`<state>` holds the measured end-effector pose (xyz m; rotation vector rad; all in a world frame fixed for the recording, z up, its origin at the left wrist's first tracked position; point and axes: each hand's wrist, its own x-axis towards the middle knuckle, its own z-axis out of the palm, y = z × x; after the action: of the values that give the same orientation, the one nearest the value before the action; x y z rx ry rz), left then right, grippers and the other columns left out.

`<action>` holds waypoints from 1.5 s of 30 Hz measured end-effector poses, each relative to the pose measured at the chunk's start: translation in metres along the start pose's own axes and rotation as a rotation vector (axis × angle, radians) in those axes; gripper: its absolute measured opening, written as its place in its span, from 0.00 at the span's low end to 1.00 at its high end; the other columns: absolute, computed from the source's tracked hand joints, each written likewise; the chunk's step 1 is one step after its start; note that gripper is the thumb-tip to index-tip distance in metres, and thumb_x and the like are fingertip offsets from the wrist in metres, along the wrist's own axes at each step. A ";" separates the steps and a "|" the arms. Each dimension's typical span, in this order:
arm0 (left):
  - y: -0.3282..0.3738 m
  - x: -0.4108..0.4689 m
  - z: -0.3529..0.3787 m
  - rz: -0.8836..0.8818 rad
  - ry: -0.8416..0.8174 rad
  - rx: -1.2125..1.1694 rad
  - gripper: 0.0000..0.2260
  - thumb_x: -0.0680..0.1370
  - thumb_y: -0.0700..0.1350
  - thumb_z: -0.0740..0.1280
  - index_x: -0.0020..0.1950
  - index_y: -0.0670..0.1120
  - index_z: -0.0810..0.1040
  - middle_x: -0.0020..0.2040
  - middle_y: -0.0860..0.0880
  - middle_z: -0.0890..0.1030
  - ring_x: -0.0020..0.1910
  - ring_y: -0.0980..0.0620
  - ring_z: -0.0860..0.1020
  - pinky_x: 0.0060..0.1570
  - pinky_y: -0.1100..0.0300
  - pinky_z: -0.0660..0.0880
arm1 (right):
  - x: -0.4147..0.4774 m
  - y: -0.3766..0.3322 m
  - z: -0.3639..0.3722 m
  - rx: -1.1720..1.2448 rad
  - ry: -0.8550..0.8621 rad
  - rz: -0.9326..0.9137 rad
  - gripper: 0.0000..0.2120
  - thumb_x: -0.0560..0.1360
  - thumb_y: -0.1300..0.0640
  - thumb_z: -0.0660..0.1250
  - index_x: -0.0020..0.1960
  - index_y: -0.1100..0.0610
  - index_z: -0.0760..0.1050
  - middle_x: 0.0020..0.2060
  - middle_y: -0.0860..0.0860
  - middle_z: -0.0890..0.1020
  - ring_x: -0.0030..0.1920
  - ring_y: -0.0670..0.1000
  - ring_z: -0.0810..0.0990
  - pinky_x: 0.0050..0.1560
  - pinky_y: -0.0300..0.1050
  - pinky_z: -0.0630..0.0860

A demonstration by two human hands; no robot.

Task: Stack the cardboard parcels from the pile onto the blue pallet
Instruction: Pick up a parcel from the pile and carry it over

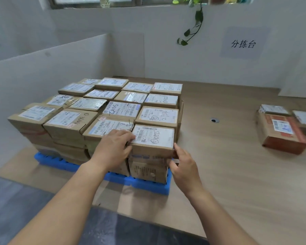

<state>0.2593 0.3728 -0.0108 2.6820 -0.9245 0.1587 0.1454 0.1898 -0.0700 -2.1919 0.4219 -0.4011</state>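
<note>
Worktop (228, 156), light wood grain. Blue pallet (147, 186) sits on it at about 10 o'clock from view centre. It carries a stack of cardboard parcels (113, 106) several layers high, the top layer in rows of four, labels up.

Corner parcel (153, 138): top layer, nearest right corner of the stack, at the 5 o'clock corner of the pallet load. White label with barcode and handwritten marks faces up. It sits flush with its neighbours and rests on the layer below.

Left hand (113, 149): grip closed on the corner parcel's 9 o'clock edge, fingers curled into the seam beside the neighbouring box.

Right hand (182, 163): grip closed on the parcel's 4 o'clock corner, bent fingertips on its right side, thumb at the near face.

Remaining pile at 3 o'clock, well apart from the pallet: a red-brown parcel (281, 133), with two smaller parcels (274, 109) just behind it.

Round cable hole (214, 120) lies in the worktop between stack and pile. Wall sign (243, 44) at 1 o'clock, trailing plant (193, 29) at 12.
</note>
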 end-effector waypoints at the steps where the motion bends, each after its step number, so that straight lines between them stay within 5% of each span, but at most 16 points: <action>1: -0.001 0.000 0.000 0.006 -0.010 0.011 0.16 0.79 0.45 0.63 0.67 0.51 0.73 0.68 0.53 0.72 0.67 0.51 0.66 0.67 0.54 0.61 | -0.001 0.000 0.000 -0.004 0.001 -0.001 0.26 0.78 0.60 0.63 0.74 0.54 0.62 0.61 0.50 0.75 0.61 0.48 0.73 0.60 0.37 0.68; 8: 0.005 0.012 -0.015 -0.023 -0.042 -0.128 0.20 0.80 0.47 0.59 0.72 0.52 0.66 0.70 0.51 0.69 0.70 0.52 0.63 0.69 0.53 0.60 | 0.009 0.006 -0.017 -0.030 0.092 0.083 0.24 0.76 0.68 0.55 0.72 0.60 0.65 0.61 0.56 0.75 0.60 0.52 0.74 0.58 0.37 0.66; 16: 0.014 0.049 -0.009 -0.075 -0.185 -0.063 0.23 0.82 0.54 0.54 0.76 0.51 0.58 0.76 0.50 0.61 0.75 0.50 0.57 0.73 0.52 0.55 | 0.044 0.009 -0.018 -0.035 -0.085 0.186 0.27 0.77 0.68 0.51 0.75 0.57 0.60 0.71 0.53 0.67 0.70 0.52 0.66 0.70 0.45 0.63; 27: 0.013 0.063 -0.007 -0.115 -0.258 0.103 0.24 0.82 0.53 0.54 0.77 0.50 0.55 0.77 0.51 0.56 0.76 0.50 0.54 0.72 0.55 0.52 | 0.051 0.002 -0.004 0.057 -0.140 0.120 0.20 0.80 0.61 0.54 0.70 0.49 0.69 0.64 0.50 0.76 0.64 0.53 0.73 0.64 0.48 0.72; 36: 0.014 0.061 -0.004 -0.125 -0.182 0.015 0.24 0.81 0.54 0.56 0.76 0.51 0.58 0.77 0.52 0.58 0.75 0.51 0.55 0.73 0.52 0.53 | 0.049 -0.002 -0.021 -0.171 -0.049 0.023 0.19 0.78 0.62 0.55 0.69 0.57 0.68 0.64 0.54 0.74 0.62 0.54 0.72 0.61 0.47 0.70; 45: 0.072 0.037 -0.005 0.144 0.164 -0.166 0.19 0.80 0.50 0.60 0.70 0.48 0.70 0.68 0.51 0.72 0.69 0.51 0.66 0.68 0.58 0.59 | 0.033 -0.019 -0.061 -0.525 0.221 -0.083 0.17 0.79 0.58 0.56 0.67 0.56 0.69 0.62 0.52 0.73 0.61 0.52 0.72 0.52 0.44 0.71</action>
<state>0.2437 0.2987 0.0188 2.4116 -1.0304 0.3133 0.1517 0.1443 -0.0142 -2.6910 0.6116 -0.6390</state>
